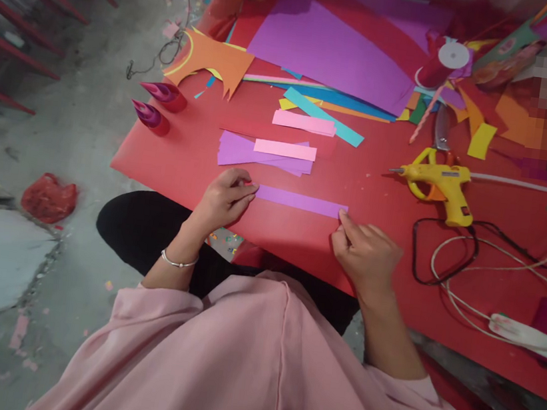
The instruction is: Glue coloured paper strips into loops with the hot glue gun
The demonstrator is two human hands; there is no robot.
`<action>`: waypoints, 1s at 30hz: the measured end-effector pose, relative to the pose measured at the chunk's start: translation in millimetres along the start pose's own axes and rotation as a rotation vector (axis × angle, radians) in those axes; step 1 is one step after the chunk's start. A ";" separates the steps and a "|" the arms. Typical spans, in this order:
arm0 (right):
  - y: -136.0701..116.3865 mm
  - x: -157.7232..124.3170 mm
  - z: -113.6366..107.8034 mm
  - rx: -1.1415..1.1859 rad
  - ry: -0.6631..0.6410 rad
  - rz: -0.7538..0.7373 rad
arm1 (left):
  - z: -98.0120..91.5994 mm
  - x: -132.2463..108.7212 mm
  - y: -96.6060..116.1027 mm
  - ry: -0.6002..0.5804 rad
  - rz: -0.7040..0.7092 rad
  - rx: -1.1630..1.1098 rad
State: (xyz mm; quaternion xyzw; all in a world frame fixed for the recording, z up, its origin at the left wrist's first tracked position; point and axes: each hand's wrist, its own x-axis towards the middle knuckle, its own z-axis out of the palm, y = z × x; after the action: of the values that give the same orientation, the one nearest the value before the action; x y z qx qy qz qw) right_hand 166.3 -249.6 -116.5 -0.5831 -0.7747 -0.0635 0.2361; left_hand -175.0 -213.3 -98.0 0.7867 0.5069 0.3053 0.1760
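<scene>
A purple paper strip [299, 201] stretches between my two hands, low over the red table near its front edge. Its left end is pinched in my left hand [228, 200], fingers closed. At the other end, my right hand [367, 249] has thumb and index finger closed on the corner, the other fingers curled in. Just beyond the strip lies a fanned stack of purple strips [240, 152] with a pink strip [285, 150] on top. Farther back are more pink strips [304, 123] and a turquoise strip [344, 128].
A yellow glue gun [450, 188] lies at right beside scissors [442, 128] and tangled cables [468, 257]. Large purple sheets [325, 44], a ribbon spool [443, 64] and orange paper [212, 59] cover the back. Two rolled paper cones [164, 96] stand at the left edge.
</scene>
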 end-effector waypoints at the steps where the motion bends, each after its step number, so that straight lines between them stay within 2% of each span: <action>1: -0.2 0.3 0.0 0.006 0.000 0.005 | -0.1 0.0 0.0 -0.002 -0.005 0.002; 8: -3.9 3.3 -3.5 -0.030 0.019 -0.028 | 0.5 -0.5 -3.2 0.043 0.055 0.021; 13: -4.2 3.9 -4.2 -0.007 -0.040 0.008 | 2.5 0.9 -6.3 0.074 0.089 0.028; 19: -3.7 4.9 -6.2 0.014 -0.005 -0.011 | 2.9 1.7 -5.4 0.092 0.109 0.005; 30: 0.4 6.0 -6.6 0.106 -0.069 -0.001 | 1.9 2.0 -6.6 0.072 0.100 0.042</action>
State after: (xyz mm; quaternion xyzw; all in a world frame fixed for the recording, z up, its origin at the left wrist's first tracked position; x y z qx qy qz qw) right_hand 167.3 -246.8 -108.1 -0.5710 -0.7850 -0.0023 0.2400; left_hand -177.7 -208.6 -102.8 0.8031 0.4791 0.3313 0.1255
